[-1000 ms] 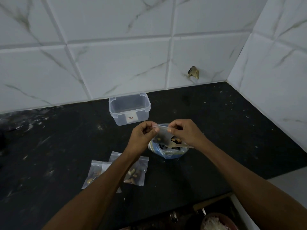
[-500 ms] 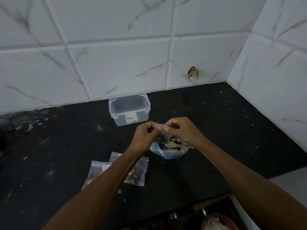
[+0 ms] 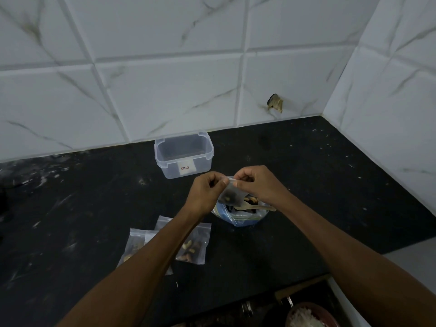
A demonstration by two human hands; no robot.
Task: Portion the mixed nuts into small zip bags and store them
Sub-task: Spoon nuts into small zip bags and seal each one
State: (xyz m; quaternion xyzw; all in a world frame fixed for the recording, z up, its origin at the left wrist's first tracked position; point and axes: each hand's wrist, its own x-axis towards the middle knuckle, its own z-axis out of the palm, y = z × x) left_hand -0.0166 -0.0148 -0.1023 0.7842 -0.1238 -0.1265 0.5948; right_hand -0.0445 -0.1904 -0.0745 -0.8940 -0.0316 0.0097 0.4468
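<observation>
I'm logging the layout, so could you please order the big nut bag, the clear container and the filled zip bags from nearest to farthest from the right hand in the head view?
From the right hand:
1. Big nut bag, just below it.
2. Clear container, behind, to the left.
3. Filled zip bags, front left, under the left forearm.

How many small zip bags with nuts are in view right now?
3: one small zip bag pinched by both hands above the big nut bag, two filled bags on the counter under the left forearm; more may be hidden.
</observation>
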